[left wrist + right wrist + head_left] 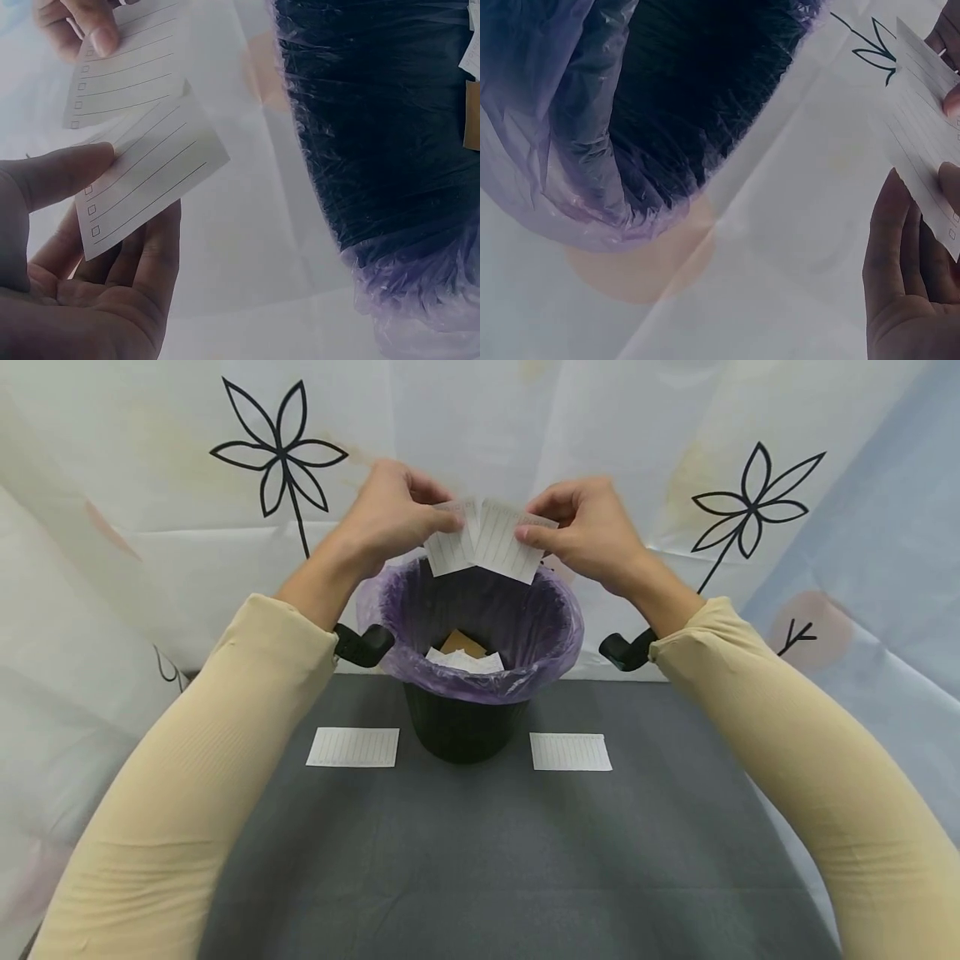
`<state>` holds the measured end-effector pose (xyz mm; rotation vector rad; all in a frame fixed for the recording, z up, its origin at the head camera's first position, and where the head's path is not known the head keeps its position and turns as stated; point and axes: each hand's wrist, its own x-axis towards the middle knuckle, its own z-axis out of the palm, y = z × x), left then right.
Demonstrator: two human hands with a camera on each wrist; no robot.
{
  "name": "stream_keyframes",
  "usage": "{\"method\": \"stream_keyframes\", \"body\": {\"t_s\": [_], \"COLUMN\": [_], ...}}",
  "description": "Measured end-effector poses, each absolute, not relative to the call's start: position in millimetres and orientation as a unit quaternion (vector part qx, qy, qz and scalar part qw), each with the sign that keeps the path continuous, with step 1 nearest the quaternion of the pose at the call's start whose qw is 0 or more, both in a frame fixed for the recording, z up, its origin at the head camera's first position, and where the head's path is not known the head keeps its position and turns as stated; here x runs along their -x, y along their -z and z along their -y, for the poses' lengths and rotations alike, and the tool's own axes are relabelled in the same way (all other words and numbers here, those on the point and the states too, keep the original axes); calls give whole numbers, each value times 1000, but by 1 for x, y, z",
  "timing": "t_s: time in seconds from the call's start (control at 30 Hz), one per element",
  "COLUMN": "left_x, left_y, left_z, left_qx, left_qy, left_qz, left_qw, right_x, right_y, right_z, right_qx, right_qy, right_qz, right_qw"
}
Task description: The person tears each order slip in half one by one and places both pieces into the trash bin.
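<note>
Above the bin, my left hand (397, 514) pinches a lined white paper piece (450, 547) between thumb and fingers. My right hand (592, 531) pinches a second lined paper piece (506, 543) the same way. The two pieces tilt apart at the top and meet near their lower inner edges; whether they are still joined there I cannot tell. In the left wrist view, small checkboxes run along the edge of the left piece (157, 176). Below the hands stands a dark bin (465, 727) with a purple plastic liner (558, 643) folded over its rim.
Inside the bin lie white paper scraps (468, 662) and a brown piece (462, 643). On the grey tabletop (480, 843), one lined paper slip (352, 747) lies left of the bin and another lined slip (572, 752) right of it. A white curtain (480, 410) with flower drawings hangs behind.
</note>
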<state>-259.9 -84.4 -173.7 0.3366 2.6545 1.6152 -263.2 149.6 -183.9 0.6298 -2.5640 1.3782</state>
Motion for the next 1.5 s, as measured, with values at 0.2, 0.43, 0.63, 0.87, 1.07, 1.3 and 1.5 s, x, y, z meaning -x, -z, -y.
{"method": "stream_keyframes", "body": {"t_s": [0.2,0.43,0.63,0.87,1.07,1.3,1.5], "left_x": [265,267,268,268,267,262,249], "left_y": [176,184,187,189,190,195,201], "left_z": [80,76,74,73,73,77,83], "left_qx": [-114,-123,-126,-131,-134,-136,-149], "left_qy": [-520,-494,-480,-479,-500,-507,-528], "left_qz": [-846,-860,-868,-868,-854,-850,-835], "left_qw": [18,28,30,33,46,50,47], "right_x": [269,271,272,271,269,262,251], "right_y": [189,197,199,202,205,209,213], "right_z": [-148,-146,-144,-145,-149,-155,-161], "right_qx": [-203,-203,-207,-210,-209,-218,-228], "right_qy": [-455,-452,-422,-404,-412,-423,-456], "right_qz": [866,868,882,889,886,879,860], "right_qw": [48,41,43,51,38,39,39]}}
